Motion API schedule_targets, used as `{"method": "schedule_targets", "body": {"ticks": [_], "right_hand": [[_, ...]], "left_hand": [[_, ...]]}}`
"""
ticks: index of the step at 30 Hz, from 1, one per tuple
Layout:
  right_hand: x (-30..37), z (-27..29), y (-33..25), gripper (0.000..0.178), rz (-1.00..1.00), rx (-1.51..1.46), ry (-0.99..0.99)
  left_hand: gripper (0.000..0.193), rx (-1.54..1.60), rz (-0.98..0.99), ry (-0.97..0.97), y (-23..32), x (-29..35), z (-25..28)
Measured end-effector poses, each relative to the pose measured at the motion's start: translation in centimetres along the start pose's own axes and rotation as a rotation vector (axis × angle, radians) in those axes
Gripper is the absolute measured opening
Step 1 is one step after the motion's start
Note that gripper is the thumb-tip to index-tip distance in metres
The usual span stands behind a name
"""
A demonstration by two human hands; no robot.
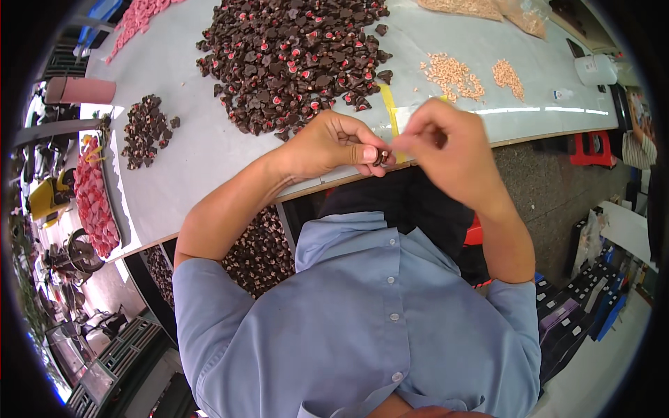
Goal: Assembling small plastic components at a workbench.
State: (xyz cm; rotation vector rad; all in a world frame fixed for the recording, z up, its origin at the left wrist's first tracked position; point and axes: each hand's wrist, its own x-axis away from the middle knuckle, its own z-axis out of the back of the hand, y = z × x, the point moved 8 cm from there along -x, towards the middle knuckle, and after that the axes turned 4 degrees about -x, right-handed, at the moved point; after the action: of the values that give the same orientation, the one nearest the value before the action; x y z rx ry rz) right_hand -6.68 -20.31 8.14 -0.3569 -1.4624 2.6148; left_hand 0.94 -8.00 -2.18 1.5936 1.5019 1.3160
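Over the table's front edge, my left hand (324,150) pinches a small dark brown moulded piece (381,158) with pale bits showing on it, between thumb and fingers. My right hand (454,150) is right beside that piece. Its thumb and fingertips come together in a pinch, slightly blurred, and whatever they hold is too small to make out. Beyond my hands lies a large heap of similar dark pieces (293,66), some with red-and-white faces. Small beige peg-like parts (451,78) are scattered on the right, with a smaller beige cluster (509,79) beside them.
Left on the grey table (178,184) sits a small pile of dark pieces with beige parts (148,131). A tray of pink-red pieces (96,202) and a pink container (80,90) flank it. Bags of beige parts (523,15) lie far right. Below are dark pieces (261,251) and a red stool (594,150).
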Motion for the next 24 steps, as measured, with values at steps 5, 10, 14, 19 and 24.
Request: {"method": "schedule_targets", "body": {"ticks": [5,10,14,19,24], "right_hand": [[1.6,9.7,4.9,0.01,-0.101,-0.007,0.416],[2.6,11.3,9.2,0.008,-0.175,0.47,0.293],[1.8,10.7,10.1,0.009,-0.194,0.676,0.249],[1.4,11.0,11.6,0.012,-0.272,0.638,0.257],[1.0,10.6,13.1,0.014,-0.289,0.645,0.211]], "left_hand": [[0.023,0.02,0.03,0.019,0.0,-0.2,0.1],[0.024,0.007,0.049,0.026,0.0,-0.4,0.1],[0.027,0.012,0.031,0.014,-0.4,-0.4,0.2],[0.026,0.043,0.066,0.013,-0.3,-0.5,0.0],[0.025,0.018,0.057,0.012,-0.2,-0.2,0.0]]}}
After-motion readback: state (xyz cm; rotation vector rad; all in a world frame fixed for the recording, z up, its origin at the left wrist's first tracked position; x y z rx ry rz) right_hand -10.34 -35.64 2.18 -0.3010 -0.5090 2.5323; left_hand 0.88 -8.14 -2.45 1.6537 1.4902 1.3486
